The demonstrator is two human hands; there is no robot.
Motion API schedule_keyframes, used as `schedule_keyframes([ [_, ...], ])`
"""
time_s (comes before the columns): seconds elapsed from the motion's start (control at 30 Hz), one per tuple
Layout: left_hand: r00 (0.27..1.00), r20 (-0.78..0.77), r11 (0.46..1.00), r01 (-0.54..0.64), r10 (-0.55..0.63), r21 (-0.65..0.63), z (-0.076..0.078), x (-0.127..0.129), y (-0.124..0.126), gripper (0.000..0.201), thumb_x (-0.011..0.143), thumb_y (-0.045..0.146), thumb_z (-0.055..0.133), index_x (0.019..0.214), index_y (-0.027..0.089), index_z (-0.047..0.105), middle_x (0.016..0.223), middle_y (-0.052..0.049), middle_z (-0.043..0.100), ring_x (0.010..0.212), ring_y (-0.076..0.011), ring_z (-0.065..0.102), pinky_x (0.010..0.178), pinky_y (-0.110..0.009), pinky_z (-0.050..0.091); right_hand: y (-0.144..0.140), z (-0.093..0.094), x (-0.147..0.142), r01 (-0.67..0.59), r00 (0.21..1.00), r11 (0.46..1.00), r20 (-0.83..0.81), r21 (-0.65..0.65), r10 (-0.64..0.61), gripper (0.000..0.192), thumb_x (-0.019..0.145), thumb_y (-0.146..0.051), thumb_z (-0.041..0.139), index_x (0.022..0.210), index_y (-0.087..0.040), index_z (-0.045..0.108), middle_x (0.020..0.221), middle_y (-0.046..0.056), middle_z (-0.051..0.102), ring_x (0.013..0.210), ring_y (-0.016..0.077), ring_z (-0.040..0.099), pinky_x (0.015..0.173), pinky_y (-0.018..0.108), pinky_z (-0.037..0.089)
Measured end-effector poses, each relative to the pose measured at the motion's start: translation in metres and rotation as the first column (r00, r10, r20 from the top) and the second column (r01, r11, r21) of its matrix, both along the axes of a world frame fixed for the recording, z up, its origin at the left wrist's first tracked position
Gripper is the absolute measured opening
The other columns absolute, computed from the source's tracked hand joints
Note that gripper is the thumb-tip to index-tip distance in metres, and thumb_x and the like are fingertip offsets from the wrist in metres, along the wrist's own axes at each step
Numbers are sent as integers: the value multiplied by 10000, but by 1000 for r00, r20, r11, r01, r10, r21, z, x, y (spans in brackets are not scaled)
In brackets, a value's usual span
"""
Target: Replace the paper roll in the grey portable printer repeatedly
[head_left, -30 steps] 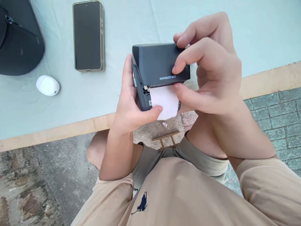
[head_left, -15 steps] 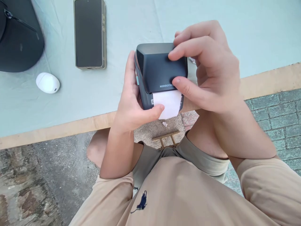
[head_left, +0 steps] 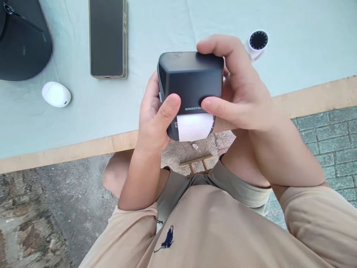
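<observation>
Two bare hands hold a small dark label printer [head_left: 192,80] above the near edge of a table [head_left: 83,119].

The left hand [head_left: 154,117] wraps the printer's left side, fingers curled behind it and thumb pressed on the front of the shut lid. The right hand [head_left: 237,93] grips the right side, index finger hooked over the top far corner and thumb pressed on the lid's front beside the brand lettering. A strip of white label paper [head_left: 194,126] sticks out below the lid, between the two thumbs. On the table's pale cloth, a phone [head_left: 107,37] lies face up towards the far edge, a white oval case [head_left: 56,94] sits left of it, a dark rounded object [head_left: 22,41] fills the far left corner, and a small white round-faced device [head_left: 258,41] lies just beyond the right hand.
</observation>
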State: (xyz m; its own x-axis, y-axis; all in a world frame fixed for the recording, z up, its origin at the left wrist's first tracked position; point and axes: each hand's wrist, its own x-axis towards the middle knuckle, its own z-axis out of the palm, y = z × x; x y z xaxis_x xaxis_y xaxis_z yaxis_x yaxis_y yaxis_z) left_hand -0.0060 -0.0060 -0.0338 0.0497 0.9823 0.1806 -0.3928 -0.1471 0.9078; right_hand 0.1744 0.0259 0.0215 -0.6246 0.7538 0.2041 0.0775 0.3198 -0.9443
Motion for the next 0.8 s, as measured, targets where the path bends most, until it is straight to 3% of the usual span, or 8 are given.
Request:
schedule_keyframes([
  [0.17, 1000, 27, 997, 7, -5, -71, 11, 1, -5, 525, 713, 589, 711, 1145, 315, 596, 1152, -44, 641, 1217, -286, 570, 1066, -484, 490, 0, -1, 0, 0, 1000, 999, -24, -35, -1, 553, 865, -349, 639, 1335, -225, 374, 1458, 31, 408, 1310, 159, 498, 863, 217, 580],
  [0.43, 999, -21, 999, 32, -31, 13, 9, -2, -6, 494, 803, 568, 631, 1192, 266, 596, 1124, -67, 633, 1126, -257, 623, 1050, -446, 514, 0, -3, -1, 1, 1000, 1000, -30, -17, -2, 556, 862, -350, 647, 1332, -226, 379, 1441, 32, 411, 1297, 142, 495, 830, 184, 566],
  [0.67, 997, -51, 998, 52, -54, -38, 16, -2, -10, 463, 821, 542, 614, 1207, 293, 560, 1177, -55, 614, 1275, -277, 541, 1085, -443, 479, -1, -6, -3, 32, 999, 999, -18, 44, -31, 532, 876, -378, 609, 1332, -230, 378, 1422, 40, 415, 1241, 149, 518, 775, 198, 561],
  [0.8, 996, -94, 1000, 7, -9, -22, 16, 1, -7, 508, 819, 577, 579, 1242, 303, 516, 1214, -64, 577, 1272, -288, 538, 1094, -475, 459, -1, -12, -7, 50, 997, 995, -66, 87, -44, 568, 847, -457, 635, 1312, -241, 390, 1387, 45, 423, 1272, 186, 498, 925, 292, 555],
])
